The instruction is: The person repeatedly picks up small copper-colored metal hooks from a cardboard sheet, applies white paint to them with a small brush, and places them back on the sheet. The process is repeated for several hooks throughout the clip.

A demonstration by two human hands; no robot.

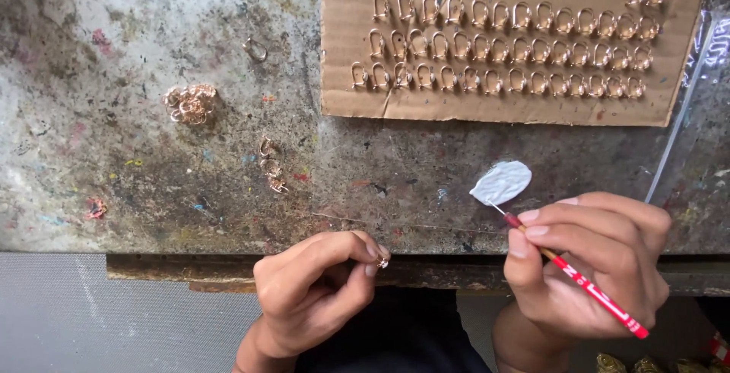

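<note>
My left hand [315, 289] pinches a small rose-gold ring piece [382, 262] between thumb and forefinger, at the near edge of the stained workbench [114, 190]. My right hand [589, 263] grips a thin red brush [585, 285], and its fine tip touches a blob of white paint [501, 183] on the bench. Beyond both hands lies a sheet of cardboard [342, 103] with several rows of rose-gold hoop pieces [502, 46] stuck upright in it.
A small heap of rose-gold pieces [190, 104] lies at the left of the bench. A few loose ones [271, 166] sit nearer the middle, and a single one [256, 49] farther back. A thin clear strip [680, 114] runs down the right side.
</note>
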